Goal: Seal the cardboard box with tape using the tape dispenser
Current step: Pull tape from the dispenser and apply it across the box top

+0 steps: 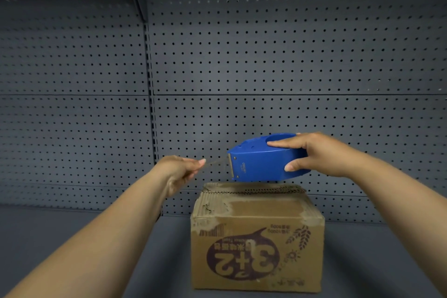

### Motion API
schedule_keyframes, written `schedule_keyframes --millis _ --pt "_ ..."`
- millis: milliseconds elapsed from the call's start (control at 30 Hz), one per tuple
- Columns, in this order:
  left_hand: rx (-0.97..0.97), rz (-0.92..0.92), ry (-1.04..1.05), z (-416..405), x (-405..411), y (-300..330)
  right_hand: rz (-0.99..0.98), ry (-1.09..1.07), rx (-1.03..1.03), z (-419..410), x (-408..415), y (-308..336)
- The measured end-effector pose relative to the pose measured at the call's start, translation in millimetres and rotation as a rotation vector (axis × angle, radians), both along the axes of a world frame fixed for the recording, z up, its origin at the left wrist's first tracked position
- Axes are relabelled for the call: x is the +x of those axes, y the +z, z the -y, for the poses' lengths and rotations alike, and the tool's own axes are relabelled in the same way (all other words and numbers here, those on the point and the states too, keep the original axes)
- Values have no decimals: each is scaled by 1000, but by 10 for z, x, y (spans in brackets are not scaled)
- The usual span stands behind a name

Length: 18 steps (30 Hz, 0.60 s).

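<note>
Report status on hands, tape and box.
Right hand holds blue tape dispenser above cardboard box. Left hand pinches tape end, pulled out. Nothing in the way.

Dim, even, cool light, darkest along the top, soft shadow beneath the cardboard box [257, 237], slight motion blur, wide-angle bowing of pegboard [290, 55] lines near edges

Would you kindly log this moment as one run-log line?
right hand: grips blue tape dispenser above cardboard box | left hand: pinches tape end, pulled out | box: untaped
</note>
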<state>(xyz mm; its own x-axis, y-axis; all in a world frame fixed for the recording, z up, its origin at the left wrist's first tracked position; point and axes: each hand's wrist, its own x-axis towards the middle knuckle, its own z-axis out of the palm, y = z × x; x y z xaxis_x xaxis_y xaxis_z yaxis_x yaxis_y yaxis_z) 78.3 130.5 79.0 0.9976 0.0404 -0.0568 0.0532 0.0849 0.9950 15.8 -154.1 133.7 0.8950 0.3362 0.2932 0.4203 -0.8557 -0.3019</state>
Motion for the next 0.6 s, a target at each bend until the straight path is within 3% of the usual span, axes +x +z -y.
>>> schedule_keyframes --millis 267,433,600 --pt "-152 19 24 58 135 -76 -67 1 35 32 151 -19" --pt "-145 -6 23 84 174 -85 -71 -11 30 58 234 -29" --pt "-176 31 -79 0 192 -135 -91 -39 30 89 290 -35"
